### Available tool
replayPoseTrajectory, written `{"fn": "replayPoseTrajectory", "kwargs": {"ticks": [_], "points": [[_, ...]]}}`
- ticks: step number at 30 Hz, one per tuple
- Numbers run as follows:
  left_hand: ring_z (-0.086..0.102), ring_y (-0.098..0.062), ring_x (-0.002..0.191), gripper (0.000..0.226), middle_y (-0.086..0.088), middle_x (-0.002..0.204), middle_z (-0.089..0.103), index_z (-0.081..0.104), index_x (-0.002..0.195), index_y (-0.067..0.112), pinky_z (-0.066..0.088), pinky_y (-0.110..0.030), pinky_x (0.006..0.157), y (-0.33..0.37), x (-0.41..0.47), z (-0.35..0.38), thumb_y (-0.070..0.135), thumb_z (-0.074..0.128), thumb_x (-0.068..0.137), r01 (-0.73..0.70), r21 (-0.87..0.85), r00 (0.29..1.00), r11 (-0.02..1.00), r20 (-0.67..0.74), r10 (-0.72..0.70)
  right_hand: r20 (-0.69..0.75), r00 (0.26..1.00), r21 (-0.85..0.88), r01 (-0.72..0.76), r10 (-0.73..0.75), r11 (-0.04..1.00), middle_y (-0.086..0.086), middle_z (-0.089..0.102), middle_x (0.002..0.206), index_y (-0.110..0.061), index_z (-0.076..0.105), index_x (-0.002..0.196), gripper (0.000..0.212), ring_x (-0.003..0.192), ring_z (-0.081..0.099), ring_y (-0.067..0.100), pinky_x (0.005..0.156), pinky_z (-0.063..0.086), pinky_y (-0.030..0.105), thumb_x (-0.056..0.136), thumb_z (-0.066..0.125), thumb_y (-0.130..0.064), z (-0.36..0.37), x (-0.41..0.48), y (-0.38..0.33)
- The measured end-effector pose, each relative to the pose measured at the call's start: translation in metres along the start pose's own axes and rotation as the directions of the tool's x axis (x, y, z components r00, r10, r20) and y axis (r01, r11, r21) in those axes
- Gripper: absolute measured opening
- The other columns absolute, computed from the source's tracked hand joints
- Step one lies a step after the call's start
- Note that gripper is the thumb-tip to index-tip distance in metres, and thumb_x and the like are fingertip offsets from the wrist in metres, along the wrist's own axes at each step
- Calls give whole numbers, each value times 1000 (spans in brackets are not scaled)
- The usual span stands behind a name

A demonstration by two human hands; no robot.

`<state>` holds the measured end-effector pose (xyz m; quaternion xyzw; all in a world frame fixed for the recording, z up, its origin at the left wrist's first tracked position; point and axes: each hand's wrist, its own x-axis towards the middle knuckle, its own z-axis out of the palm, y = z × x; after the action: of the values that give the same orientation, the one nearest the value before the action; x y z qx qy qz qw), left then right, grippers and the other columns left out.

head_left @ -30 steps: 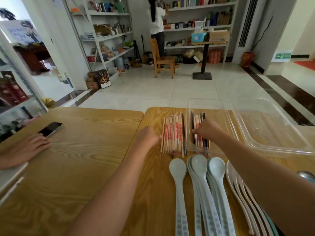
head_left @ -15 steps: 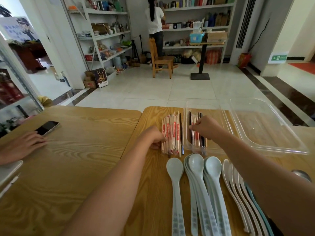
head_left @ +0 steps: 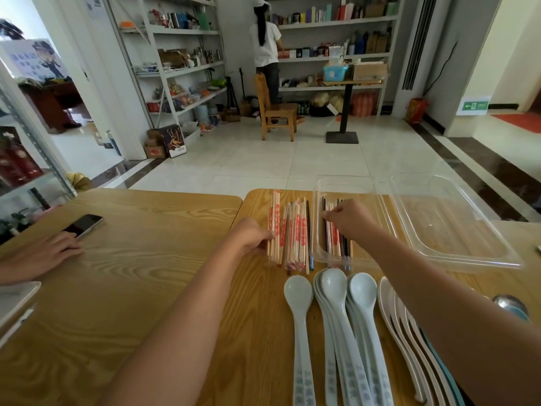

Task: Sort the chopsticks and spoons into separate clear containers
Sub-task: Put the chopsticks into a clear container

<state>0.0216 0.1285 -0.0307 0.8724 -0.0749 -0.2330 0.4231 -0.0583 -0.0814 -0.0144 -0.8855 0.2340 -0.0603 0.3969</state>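
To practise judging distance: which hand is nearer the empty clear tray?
Right. The right hand pinches chopsticks in the container beside the tray; the left hand grips the chopstick pile farther left.

The yellow-brown wooden table top (head_left: 146, 288) is showing open grain under a low sheen. The narrow clear plastic container (head_left: 345, 189) and the wide clear plastic tray (head_left: 456, 230) are reading smooth and glossy. The red-printed paper-sleeved chopsticks (head_left: 295, 238) are presenting matt. The pale blue-white long-handled spoons (head_left: 335, 284) are gleaming like glazed ceramic.

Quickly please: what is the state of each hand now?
Left hand: grips paper-wrapped wooden chopsticks from the pile.
Right hand: pinches wrapped chopsticks inside the narrow clear plastic container.
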Motion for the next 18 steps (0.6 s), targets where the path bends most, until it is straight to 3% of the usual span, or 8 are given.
{"fn": "replayPoseTrajectory", "kwargs": {"ticks": [2, 5, 9, 13, 18], "points": [[73, -13, 68, 18, -10, 88, 75, 66, 91, 1, 61, -29, 68, 10, -4, -2, 19, 65, 93, -48, -60, 999, 997, 6, 49, -61, 998, 124, 25, -17, 992, 4, 57, 63, 1, 68, 84, 34, 48, 42, 13, 47, 41, 24, 95, 61, -30, -1, 0, -12], [75, -20, 79, 17, -10, 89, 76, 68, 95, 2, 61, -36, 78, 36, -12, 1, 19, 68, 91, -129, -182, 989, 975, 46, 140, -48, 999, 337, -6, 24, 942, 8, 73, 79, -1, 71, 87, 31, 53, 52, 13, 54, 50, 27, 92, 66, -32, -5, -2, -37], [74, -17, 73, 15, -8, 83, 75, 69, 91, 4, 60, -29, 70, 71, -22, 18, 20, 69, 91, -225, -188, 963, 956, 106, 248, 81, 982, 515, -190, 173, 836, 6, 58, 60, 5, 69, 98, 36, 42, 43, 11, 44, 39, 22, 84, 76, -28, -18, -2, -54], [75, -17, 74, 25, -7, 83, 76, 70, 98, 1, 61, -29, 70, 87, -21, 36, 24, 71, 90, -239, -186, 951, 953, 155, 268, 142, 958, 542, -284, 247, 790, 6, 54, 65, 4, 69, 100, 29, 42, 38, 7, 38, 33, 18, 83, 77, -17, -34, 2, -38], [72, -12, 66, 31, -6, 81, 74, 70, 96, 2, 58, -23, 61, 95, -18, 58, 32, 71, 90, -275, -170, 946, 946, 128, 298, 64, 963, 524, -257, 263, 812, 11, 66, 70, 5, 70, 91, 21, 37, 42, 7, 34, 34, 18, 80, 78, -12, -45, 21, -18]]}}
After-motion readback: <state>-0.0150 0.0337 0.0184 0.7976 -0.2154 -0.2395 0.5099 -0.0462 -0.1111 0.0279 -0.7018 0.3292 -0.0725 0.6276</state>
